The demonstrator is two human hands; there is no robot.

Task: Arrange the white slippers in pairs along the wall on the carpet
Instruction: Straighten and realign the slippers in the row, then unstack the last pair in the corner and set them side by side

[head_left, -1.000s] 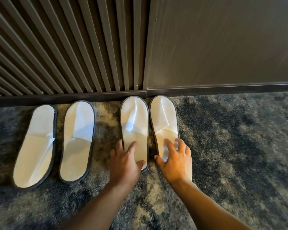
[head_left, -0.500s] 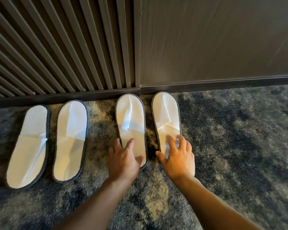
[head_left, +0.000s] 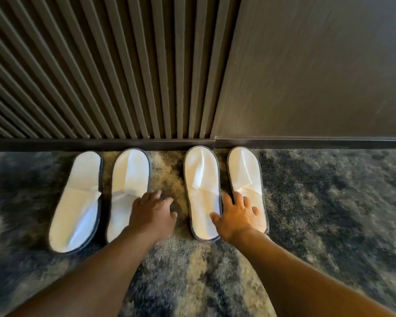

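Observation:
Several white slippers with dark edging lie toes-to-wall on the carpet [head_left: 329,202]. The left pair is a tilted slipper [head_left: 78,197] and a straighter one [head_left: 129,175] beside it. The right pair is a slipper [head_left: 201,197] and its mate [head_left: 245,172]. My left hand [head_left: 152,213] hovers blurred over the gap between the pairs, partly over the heel of the second slipper, fingers apart. My right hand [head_left: 236,216] rests spread across the heels of the right pair, thumb on one and fingers on the other.
A dark baseboard [head_left: 306,143] runs along the wall. The wall is slatted panelling [head_left: 101,76] on the left and a smooth dark panel [head_left: 318,65] on the right. Mottled blue-grey carpet spreads to the right of the slippers and toward me.
My left hand has left the third slipper's heel and moved left toward the second slipper. My right hand stays on the right pair. The view has shifted so the slippers sit further right.

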